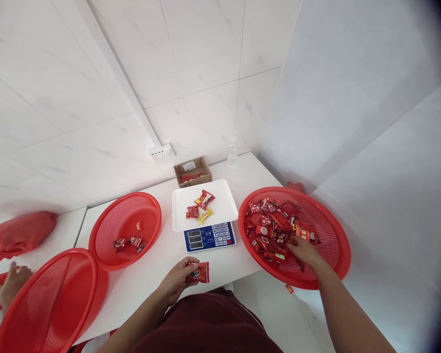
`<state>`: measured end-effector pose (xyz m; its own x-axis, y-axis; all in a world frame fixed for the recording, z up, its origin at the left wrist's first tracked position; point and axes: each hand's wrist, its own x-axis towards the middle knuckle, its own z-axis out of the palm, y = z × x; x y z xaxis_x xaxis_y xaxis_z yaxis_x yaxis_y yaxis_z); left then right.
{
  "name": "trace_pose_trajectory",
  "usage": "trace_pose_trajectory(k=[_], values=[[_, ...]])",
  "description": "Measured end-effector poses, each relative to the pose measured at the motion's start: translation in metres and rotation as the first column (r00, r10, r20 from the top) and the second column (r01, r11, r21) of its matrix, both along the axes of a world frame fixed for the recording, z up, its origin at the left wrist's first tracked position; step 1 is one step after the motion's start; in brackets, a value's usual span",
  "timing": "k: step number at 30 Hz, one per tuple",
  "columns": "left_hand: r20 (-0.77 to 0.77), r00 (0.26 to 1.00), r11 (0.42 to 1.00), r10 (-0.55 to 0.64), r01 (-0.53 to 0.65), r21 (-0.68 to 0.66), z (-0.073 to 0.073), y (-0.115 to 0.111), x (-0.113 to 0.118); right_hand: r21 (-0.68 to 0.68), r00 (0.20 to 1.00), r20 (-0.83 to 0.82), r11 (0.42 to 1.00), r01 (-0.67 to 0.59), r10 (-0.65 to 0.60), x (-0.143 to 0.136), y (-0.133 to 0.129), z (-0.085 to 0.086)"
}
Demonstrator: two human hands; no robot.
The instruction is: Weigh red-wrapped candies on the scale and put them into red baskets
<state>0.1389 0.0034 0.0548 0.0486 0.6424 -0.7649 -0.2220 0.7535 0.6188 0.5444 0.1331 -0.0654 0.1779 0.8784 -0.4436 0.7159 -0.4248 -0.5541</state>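
My left hand [182, 275] pinches a small red snack packet [203, 272] between thumb and fingers, just in front of the scale. To the right, a red mesh basket [336, 245] holds a heap of mostly red wrapped packets [270, 223]. My right hand [304, 250] reaches over its near rim, with closed fingertips down among the packets; which packet they grip is partly hidden. On the white tray [183, 196] of the digital scale [209, 236] lie two red packets [205, 199] and a yellow one [205, 216].
Left of the scale, a red basket [106, 230] contains a few packets [135, 241]. Another red basket [83, 294] stands tilted nearer me. Behind the scale are a cardboard box [205, 172] and a clear bottle [232, 154]. Another person's hand [14, 284] is beside red bags [22, 233] at far left.
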Motion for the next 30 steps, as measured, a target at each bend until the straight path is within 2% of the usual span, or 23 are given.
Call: trace_pose_trajectory(k=[5, 8, 10, 14, 18, 21, 26, 28, 30], values=[[-0.015, 1.000, 1.000, -0.017, 0.017, 0.019, 0.002, 0.002, -0.007, -0.121, 0.962, 0.264, 0.992, -0.038, 0.070, -0.048, 0.006, 0.012], [0.002, 1.000, 0.999, -0.020, 0.020, 0.025, 0.000, 0.002, -0.015, -0.115, 0.956, 0.290, 0.993, -0.010, 0.043, -0.069, 0.008, 0.021], [0.008, 1.000, 0.999, -0.020, 0.020, 0.028, -0.001, 0.003, -0.021, -0.097, 0.965, 0.261, 0.995, -0.010, 0.035, -0.071, 0.007, 0.028], [0.014, 1.000, 0.998, -0.007, 0.006, 0.064, -0.001, 0.004, -0.034, -0.037, 0.965, 0.261, 0.999, 0.038, -0.027, -0.056, -0.004, 0.049], [0.024, 1.000, 0.998, 0.008, -0.010, 0.060, -0.002, 0.004, -0.042, 0.052, 0.944, 0.294, 0.988, 0.143, -0.152, -0.043, -0.017, 0.070], [0.025, 1.000, 0.998, 0.015, -0.016, 0.055, -0.004, 0.004, -0.047, 0.148, 0.932, 0.273, 0.968, 0.204, -0.239, -0.046, -0.020, 0.080], [0.059, 0.998, 0.998, 0.022, -0.026, 0.057, -0.009, 0.004, -0.051, 0.150, 0.936, 0.291, 0.976, 0.161, -0.199, -0.061, -0.013, 0.092], [0.065, 0.998, 0.998, 0.014, -0.019, 0.062, -0.012, 0.003, -0.054, 0.126, 0.942, 0.235, 0.969, 0.213, -0.238, -0.065, -0.011, 0.094], [0.059, 0.998, 0.998, 0.007, -0.011, 0.059, -0.015, 0.003, -0.056, 0.120, 0.932, 0.053, 0.929, 0.351, -0.359, -0.068, -0.013, 0.092]])
